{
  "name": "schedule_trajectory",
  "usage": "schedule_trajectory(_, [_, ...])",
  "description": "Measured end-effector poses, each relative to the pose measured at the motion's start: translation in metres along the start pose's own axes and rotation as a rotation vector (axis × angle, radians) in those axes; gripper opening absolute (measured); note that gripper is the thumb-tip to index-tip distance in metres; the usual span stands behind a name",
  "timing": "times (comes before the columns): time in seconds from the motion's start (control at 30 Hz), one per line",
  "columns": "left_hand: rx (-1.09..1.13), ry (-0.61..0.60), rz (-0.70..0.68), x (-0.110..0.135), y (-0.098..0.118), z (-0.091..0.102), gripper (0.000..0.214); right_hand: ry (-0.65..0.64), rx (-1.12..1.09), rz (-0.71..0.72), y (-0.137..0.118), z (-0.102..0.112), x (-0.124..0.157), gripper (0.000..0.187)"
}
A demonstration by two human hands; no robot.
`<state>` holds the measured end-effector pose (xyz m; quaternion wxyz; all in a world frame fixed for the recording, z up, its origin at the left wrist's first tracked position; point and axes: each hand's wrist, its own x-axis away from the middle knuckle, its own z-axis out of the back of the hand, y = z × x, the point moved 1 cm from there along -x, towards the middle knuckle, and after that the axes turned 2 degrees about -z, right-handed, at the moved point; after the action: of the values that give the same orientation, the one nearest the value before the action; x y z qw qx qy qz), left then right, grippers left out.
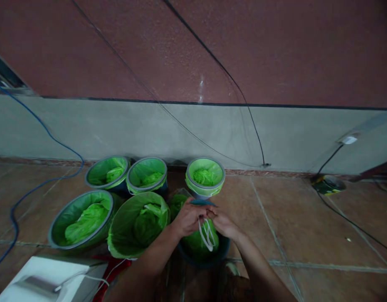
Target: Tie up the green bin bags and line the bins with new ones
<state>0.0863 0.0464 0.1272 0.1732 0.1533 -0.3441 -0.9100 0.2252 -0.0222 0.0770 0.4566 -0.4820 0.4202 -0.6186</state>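
My left hand point(187, 218) and my right hand point(223, 221) meet over a dark blue bucket point(224, 247), fingers closed together at the top of a green bag point(196, 243). From between my fingers hangs a looped white drawstring point(207, 237). The bag sits bulging inside the bucket. What the fingertips pinch is partly hidden, but both hands are at the string. Left of my left hand stands a wide bucket lined with a green bag point(118, 230), with a bundled green bag inside it.
More grey-rimmed buckets with green liners stand around: a big one point(55, 235) at left, others point(108, 184) point(132, 176) and a separate one point(223, 180) by the wall. A white appliance point(29, 272) is lower left. A blue hose point(14, 222) and a can point(330, 184) lie on the tiled floor.
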Motion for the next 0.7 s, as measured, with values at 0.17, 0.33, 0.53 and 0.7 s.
schedule_trajectory(0.17, [-0.097, -0.005, -0.081, 0.004, -0.004, -0.002, 0.019, -0.039, 0.021, -0.044, -0.005, 0.007, 0.005, 0.019])
schedule_trajectory(0.33, [-0.153, -0.069, -0.136, 0.009, -0.017, 0.000, 0.023, -0.127, -0.024, -0.095, -0.018, 0.011, 0.010, 0.018])
schedule_trajectory(0.53, [-0.148, -0.060, -0.165, 0.010, -0.019, 0.003, 0.024, -0.134, 0.034, -0.142, -0.016, 0.010, 0.009, 0.018])
schedule_trajectory(0.7, [-0.117, -0.036, -0.160, 0.009, -0.017, -0.003, 0.021, 0.014, 0.494, -0.107, -0.019, 0.002, 0.008, 0.010])
